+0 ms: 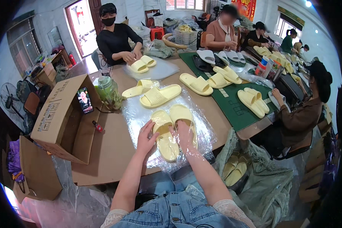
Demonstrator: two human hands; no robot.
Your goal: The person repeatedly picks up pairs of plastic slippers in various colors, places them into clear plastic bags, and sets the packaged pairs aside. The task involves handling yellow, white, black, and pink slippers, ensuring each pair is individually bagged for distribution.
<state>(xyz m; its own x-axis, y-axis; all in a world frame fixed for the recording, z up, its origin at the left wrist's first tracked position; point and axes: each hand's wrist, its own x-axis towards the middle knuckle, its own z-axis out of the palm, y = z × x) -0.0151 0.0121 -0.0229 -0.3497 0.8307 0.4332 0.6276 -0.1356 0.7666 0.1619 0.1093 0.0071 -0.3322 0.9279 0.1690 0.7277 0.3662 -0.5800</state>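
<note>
A pair of pale yellow slippers, a left slipper (166, 146) and a right slipper (182, 112), lies side by side in front of me in a clear plastic bag (165, 165). My left hand (145, 137) grips the left slipper's outer edge, fingers along its side and thumb toward the insole. The fingers of my right hand (184, 135) reach to the strap of the right slipper, and the thumb points at the left one. Glossy film lies about my right wrist; whether that hand is inside the bag I cannot tell. More clear bags (131, 110) lie flat underneath.
Loose yellow slippers (160, 95) lie just beyond. On the left stand an open cardboard box (60, 117) with a phone (85, 100), a small red bottle (97, 126) and a green jar (109, 93). A green mat (226, 99) holds slippers. A sack (262, 171) sits lower right. Co-workers sit around.
</note>
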